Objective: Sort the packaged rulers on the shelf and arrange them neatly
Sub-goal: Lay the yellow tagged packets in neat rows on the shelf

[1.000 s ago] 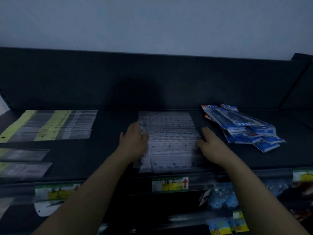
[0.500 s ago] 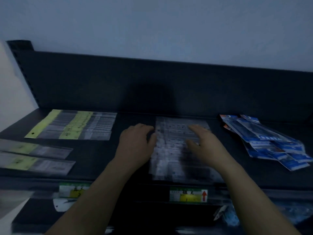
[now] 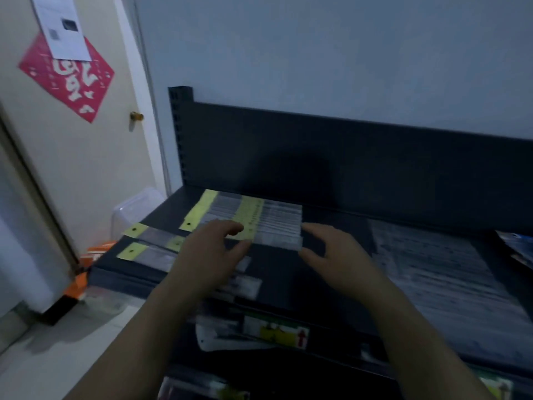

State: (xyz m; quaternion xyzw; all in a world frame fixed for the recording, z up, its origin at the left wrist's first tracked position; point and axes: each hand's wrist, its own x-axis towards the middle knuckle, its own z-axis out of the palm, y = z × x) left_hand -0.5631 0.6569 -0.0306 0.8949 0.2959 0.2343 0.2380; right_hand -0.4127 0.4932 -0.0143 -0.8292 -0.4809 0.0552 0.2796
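Note:
A fanned row of clear ruler packs with yellow headers (image 3: 259, 219) lies at the back left of the dark shelf (image 3: 288, 281). Two loose yellow-header packs (image 3: 138, 249) lie in front of it near the shelf's left edge. My left hand (image 3: 213, 255) hovers over these packs, fingers loosely spread, holding nothing. My right hand (image 3: 340, 255) hangs just right of the row's near end, fingers relaxed, empty. A blurred stack of clear ruler packs (image 3: 432, 267) lies to the right.
Blue packets (image 3: 519, 249) show at the far right edge. A price label (image 3: 277, 332) sits on the shelf's front rail. Left of the shelf stand a door with a red poster (image 3: 69, 79), a clear plastic bin (image 3: 135, 209) and orange boxes (image 3: 95, 252) on the floor.
Both hands left the clear stack in the middle and moved left to the yellow-header packs. My view swung left, bringing the door into sight.

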